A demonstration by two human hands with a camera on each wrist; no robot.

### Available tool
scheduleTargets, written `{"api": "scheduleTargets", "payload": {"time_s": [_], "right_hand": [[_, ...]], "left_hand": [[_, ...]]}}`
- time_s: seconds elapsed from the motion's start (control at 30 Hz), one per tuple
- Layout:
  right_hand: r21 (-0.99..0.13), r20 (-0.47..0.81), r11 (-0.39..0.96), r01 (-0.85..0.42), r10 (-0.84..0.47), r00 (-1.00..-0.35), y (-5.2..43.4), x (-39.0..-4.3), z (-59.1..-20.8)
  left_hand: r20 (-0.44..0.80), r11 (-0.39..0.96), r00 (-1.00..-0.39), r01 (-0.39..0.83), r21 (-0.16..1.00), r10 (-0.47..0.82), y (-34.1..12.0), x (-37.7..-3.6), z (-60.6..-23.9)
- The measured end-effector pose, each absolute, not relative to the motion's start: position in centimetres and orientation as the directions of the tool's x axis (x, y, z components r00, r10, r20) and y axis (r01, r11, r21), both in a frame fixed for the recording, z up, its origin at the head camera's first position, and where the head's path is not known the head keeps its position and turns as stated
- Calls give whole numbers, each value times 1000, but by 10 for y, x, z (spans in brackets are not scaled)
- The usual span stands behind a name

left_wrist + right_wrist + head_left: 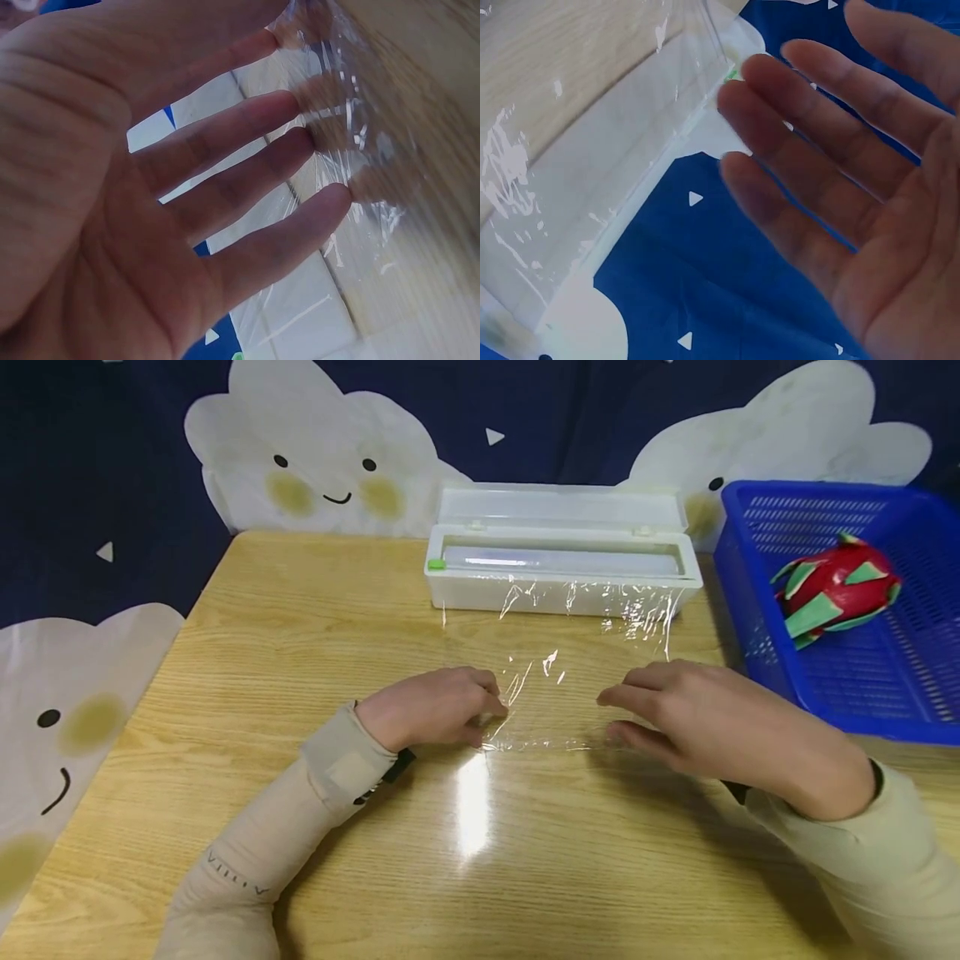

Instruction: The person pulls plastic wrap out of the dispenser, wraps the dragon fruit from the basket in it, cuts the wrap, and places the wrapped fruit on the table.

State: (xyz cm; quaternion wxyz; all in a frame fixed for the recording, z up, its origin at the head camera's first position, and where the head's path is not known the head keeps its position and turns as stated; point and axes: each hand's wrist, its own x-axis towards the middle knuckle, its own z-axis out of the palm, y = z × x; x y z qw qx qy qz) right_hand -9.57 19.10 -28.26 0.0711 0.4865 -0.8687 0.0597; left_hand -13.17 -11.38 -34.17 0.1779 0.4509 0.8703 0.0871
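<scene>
A sheet of clear cling film [558, 693] runs from a white dispenser box [562, 597] across the wooden table [300, 635] toward me. My left hand [442, 706] lies at the film's near left corner. In the left wrist view its straight fingertips [330, 135] press on the wrinkled film [375, 217]. My right hand [690, 718] is over the film's near right corner, palm down. The right wrist view shows its fingers [795, 127] spread and straight, holding nothing, with the film [510, 165] and the box [615, 172] beyond them.
A blue plastic basket [825, 489] stands at the table's right edge with a red and green dragon fruit [836, 589] inside. White cloud cutouts [315, 468] line the dark blue backdrop behind the table and at the left.
</scene>
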Motion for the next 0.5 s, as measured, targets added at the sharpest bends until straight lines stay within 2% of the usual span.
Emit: {"api": "scheduleTargets", "payload": {"time_s": [0.27,0.5], "right_hand": [[-20,354,462,-887,-826,-438,187,-99,-267],[29,420,472,-881,-806,-418,192,-104,-252]], "left_hand": [[-211,556,-515,771,311,831,-114,-131,-342],[-202,542,-503,788,291,840,-115,-131,-342]]}}
